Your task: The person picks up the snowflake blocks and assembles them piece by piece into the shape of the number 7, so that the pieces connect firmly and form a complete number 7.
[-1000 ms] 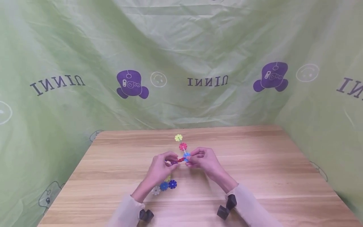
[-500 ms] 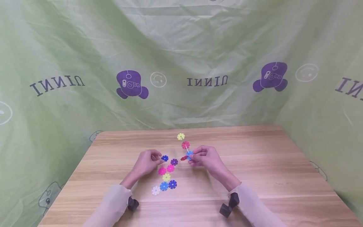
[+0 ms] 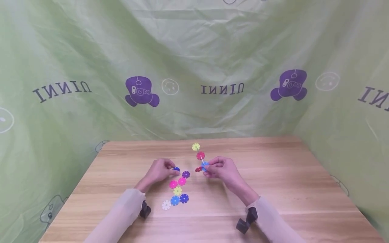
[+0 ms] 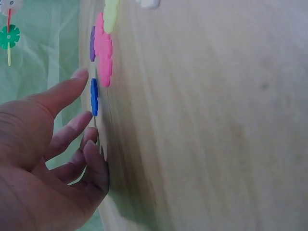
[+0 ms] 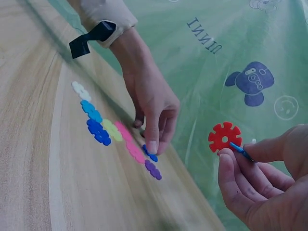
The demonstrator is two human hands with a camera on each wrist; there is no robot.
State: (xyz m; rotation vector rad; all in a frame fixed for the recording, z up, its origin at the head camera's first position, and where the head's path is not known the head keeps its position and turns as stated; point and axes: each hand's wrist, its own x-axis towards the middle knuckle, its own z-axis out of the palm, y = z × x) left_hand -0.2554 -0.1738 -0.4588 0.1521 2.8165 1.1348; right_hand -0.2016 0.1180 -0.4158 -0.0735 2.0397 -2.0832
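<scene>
Toothed plastic snowflake discs lie and hang between the hands. My right hand [image 3: 225,172] pinches a light blue disc [image 3: 204,165] of a linked chain, held above the table. A red disc [image 5: 223,131] joins it at the near end; a pinkish-red disc [image 3: 200,155] and a yellow disc [image 3: 196,146] follow at the far end. Edge-on links and a green disc [image 4: 9,36] also show. My left hand [image 3: 159,171] is at a dark blue disc [image 4: 94,97] on the table, thumb and fingers parted around it. Its fingers partly hide that disc in the head view.
Several loose discs lie on the wooden table [image 3: 273,189] near the left hand: purple [image 3: 186,174], two pink [image 3: 182,181], yellow [image 3: 177,191], light blue [image 3: 175,200], dark blue [image 3: 184,198] and white [image 3: 166,205]. A green curtain [image 3: 194,114] hangs behind the table.
My left hand has let go of the chain's near end and moved left to the dark blue disc. The right hand has shifted slightly right with the chain.
</scene>
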